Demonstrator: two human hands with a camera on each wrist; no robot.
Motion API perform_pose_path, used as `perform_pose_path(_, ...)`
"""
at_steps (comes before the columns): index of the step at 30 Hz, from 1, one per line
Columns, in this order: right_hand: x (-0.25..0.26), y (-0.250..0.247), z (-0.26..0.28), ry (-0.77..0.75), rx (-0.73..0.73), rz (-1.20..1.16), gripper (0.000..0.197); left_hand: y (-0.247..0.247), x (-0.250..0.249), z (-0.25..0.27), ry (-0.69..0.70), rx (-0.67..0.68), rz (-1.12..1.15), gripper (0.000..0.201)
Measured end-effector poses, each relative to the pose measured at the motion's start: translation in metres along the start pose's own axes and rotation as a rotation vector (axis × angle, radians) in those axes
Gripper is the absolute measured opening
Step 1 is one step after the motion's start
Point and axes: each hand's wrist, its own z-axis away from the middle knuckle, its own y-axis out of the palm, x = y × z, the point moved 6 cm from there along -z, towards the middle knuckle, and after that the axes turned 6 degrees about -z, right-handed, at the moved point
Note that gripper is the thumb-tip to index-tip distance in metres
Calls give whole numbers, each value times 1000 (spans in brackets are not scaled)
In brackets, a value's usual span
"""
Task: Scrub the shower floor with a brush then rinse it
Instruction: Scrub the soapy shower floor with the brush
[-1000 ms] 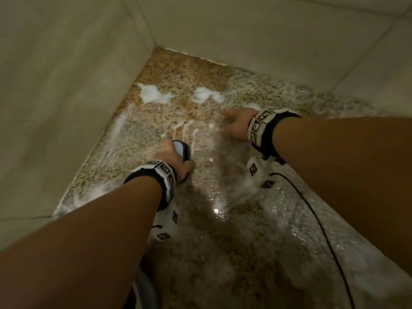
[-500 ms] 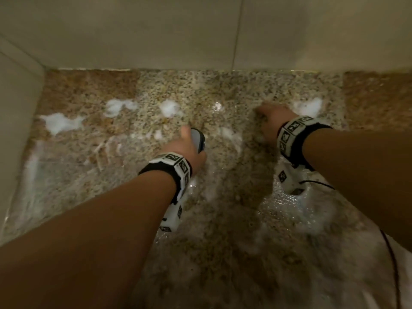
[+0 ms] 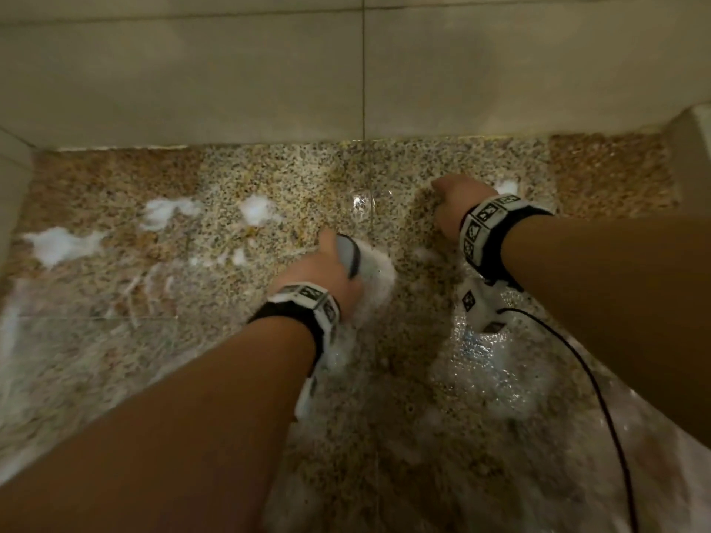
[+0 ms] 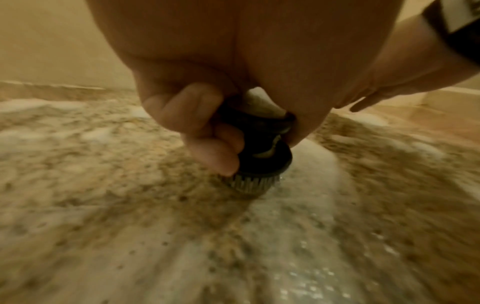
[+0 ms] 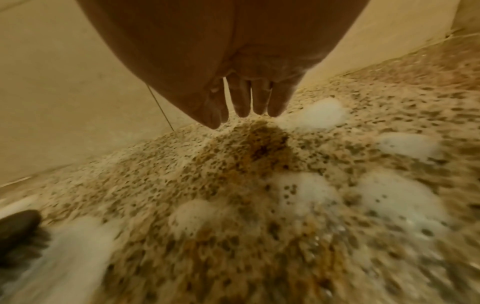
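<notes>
My left hand [image 3: 327,267] grips a black round scrub brush [image 4: 262,158] with its fingers [image 4: 207,144] curled round the handle. The bristles [image 4: 249,184] press on the wet speckled granite shower floor [image 3: 384,436]. In the head view the brush [image 3: 352,255] shows as a grey and black top beside the thumb, over a patch of foam. My right hand [image 3: 452,203] is planted on the floor further back and to the right. Its straight fingers [image 5: 242,98] touch the stone and hold nothing.
White foam blobs [image 3: 61,244] lie on the floor at the left and around my right hand [image 5: 311,115]. Beige tiled walls [image 3: 346,71] close the back and left. A low ledge [image 3: 692,159] stands at the right. A black cable [image 3: 584,378] trails from the right wrist.
The view has swung from the left corner to face the back wall. Both hands have shifted right along the floor, the brush still gripped and pushed into fresh foam.
</notes>
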Motion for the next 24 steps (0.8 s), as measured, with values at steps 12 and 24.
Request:
perform_pose_path(12, -44, -24, 13, 99, -11, -112, 51, 16, -18, 5, 6, 67, 14, 90)
perform_pose_path(24, -226, -20, 121, 525, -255, -338, 46, 38, -198, 16, 528, -100, -375, 75)
